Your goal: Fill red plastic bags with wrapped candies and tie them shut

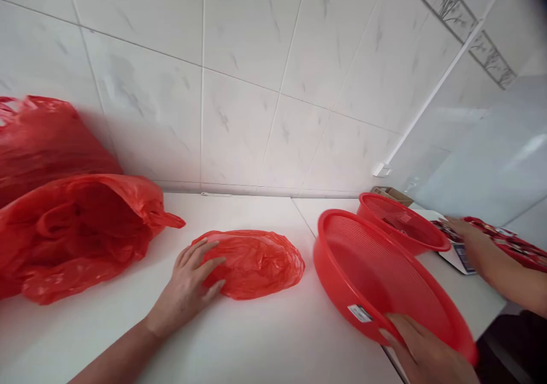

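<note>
My left hand (194, 278) rests with spread fingers on the left end of a flattened red plastic bag (262, 264), which lies on the white table. My right hand (427, 350) grips the near rim of a red plastic basket (384, 270), thumb on the outside and fingers over the edge. The basket is tilted, its open side turned up and to the right. It has fine slots in its wall and a white label (359, 313) on the outside. Nothing shows inside it.
Large red plastic bags (81, 230) stand at the left, the front one gaping. Behind my basket sits another red basket (401, 221) with small things in it. At the right, another person's arm (491, 253) reaches over red patterned items (504, 239). A tiled wall (243, 110) borders the table.
</note>
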A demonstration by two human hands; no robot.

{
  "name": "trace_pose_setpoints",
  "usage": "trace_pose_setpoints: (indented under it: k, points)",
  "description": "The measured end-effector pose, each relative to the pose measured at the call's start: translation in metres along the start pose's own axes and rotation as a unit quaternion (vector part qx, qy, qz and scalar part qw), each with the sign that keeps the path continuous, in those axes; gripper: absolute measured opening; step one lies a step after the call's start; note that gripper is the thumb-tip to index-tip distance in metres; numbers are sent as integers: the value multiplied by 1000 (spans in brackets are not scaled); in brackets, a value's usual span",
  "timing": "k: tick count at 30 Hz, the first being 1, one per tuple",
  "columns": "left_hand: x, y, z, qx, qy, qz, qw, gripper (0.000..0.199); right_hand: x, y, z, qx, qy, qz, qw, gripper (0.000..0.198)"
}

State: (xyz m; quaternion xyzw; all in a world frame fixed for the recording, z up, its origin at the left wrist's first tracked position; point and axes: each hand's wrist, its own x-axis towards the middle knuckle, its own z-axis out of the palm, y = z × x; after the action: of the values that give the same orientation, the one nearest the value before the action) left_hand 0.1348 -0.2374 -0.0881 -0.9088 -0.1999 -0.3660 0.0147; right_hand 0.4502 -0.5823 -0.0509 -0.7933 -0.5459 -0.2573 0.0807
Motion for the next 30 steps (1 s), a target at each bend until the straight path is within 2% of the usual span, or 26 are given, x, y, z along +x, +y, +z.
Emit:
trace_pose_setpoints:
  k: [1,3,7,10,14,18,21,25,30]
  points:
    - [0,-2,2,3,0,-3,1000,27,15,-7,0,-13,-8,-13,1000,22]
    - [-1,-5,5,7,-8,-14,1000,29,50,-21,2,-37,17,-33,999,25]
    - [-2,-15,15,6,0,-26,1000,31,125,-26,28,-38,-37,-40,998,19]
    - [-1,-22,24,9,30,-20,999,33,168,-6,56,-50,-20,-17,998,12]
    - [-1,-26,31,18,44,-20,999,31,199,48,80,-55,32,54,997,37]
    - [-3,-27,34,11,28,-31,999,44,194,126,91,-83,82,219,969,54]
    - [-3,-26,35,3,18,-42,999,51,170,182,97,-106,46,292,950,61]
    - [-1,-24,33,-4,9,-47,999,47,132,224,98,-135,-17,309,941,47]
    - [-2,-25,32,3,4,-42,999,44,103,233,86,-181,-5,270,946,30]
